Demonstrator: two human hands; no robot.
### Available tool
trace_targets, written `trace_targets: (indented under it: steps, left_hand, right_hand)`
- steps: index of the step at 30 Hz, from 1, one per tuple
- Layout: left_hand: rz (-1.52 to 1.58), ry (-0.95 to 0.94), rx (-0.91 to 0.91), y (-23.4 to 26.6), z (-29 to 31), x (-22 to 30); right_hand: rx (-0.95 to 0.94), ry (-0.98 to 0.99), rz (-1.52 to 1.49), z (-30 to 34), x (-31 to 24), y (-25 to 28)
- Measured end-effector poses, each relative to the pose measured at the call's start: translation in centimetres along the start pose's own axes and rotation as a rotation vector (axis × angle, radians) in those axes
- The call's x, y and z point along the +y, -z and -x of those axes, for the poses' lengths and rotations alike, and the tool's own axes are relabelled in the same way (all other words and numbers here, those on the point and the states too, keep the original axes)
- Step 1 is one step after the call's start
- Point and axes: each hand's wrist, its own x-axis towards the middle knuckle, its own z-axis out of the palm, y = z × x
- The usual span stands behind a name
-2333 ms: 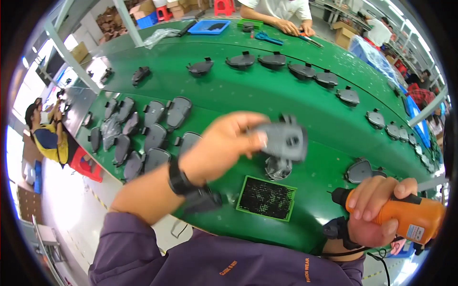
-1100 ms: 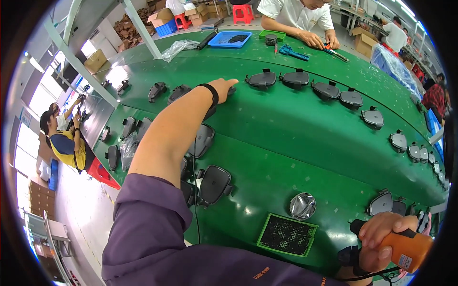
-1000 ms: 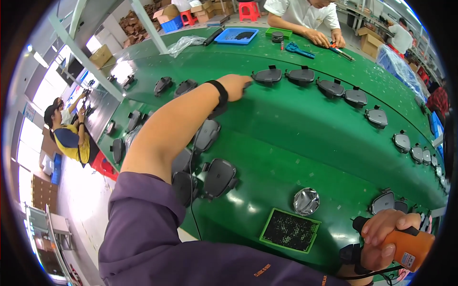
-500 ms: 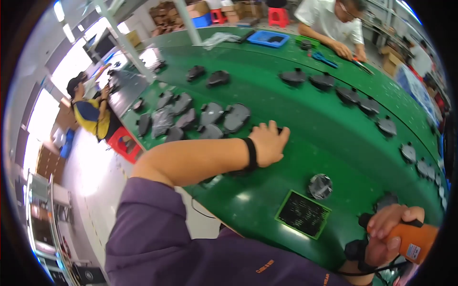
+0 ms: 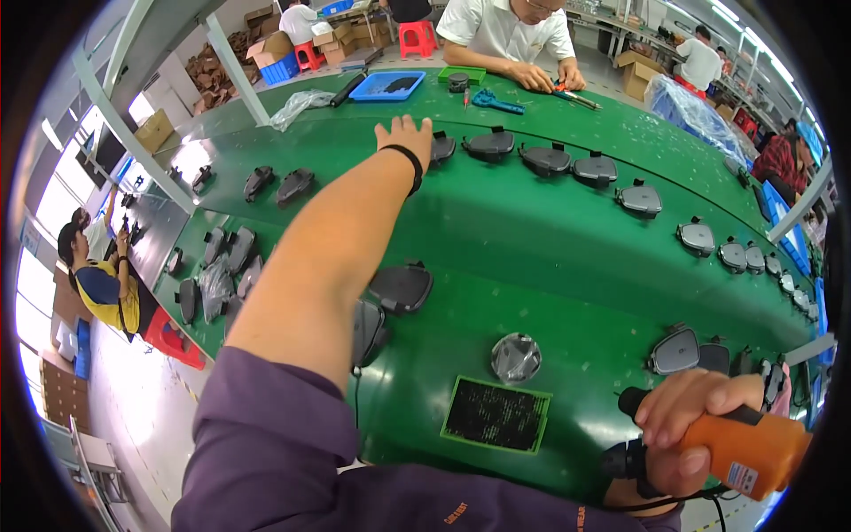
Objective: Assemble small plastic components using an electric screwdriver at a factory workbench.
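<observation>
Right hand [image 5: 678, 417] has its grip wrapped round the orange screwdriver [image 5: 749, 443], probably so it's handy, while the left hand [image 5: 403, 142], fingers apart, is over the worktop [image 5: 550, 239] right by a grey holder [image 5: 442, 151].

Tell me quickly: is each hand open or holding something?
Left hand: open, beside a grey device; touching unclear.
Right hand: closed around an orange power tool.
</observation>
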Motion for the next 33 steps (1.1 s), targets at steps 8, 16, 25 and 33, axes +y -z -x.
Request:
trace_targets:
  steps: [8,16,25,33]
  left_hand:
    - [0.067,-0.081,-0.095,-4.8,-5.4,3.2]
    - [0.21,-0.231,-0.259,-4.4,-5.3,1.3]
    - [0.255,-0.369,-0.064,9.1,12.3,-4.1]
    - [0.339,-0.073,0.273,10.7,32.4,-20.0]
  right_hand:
    - [0.174,-0.001,0.087,0.0,2.0,0.3]
    - [0.108,-0.049,0.059,-0.1,2.8,0.2]
    - [0.086,-0.042,0.014,0.4,1.3,-0.6]
    - [0.082,-0.051,0.03,1.7,-0.4,-1.1]
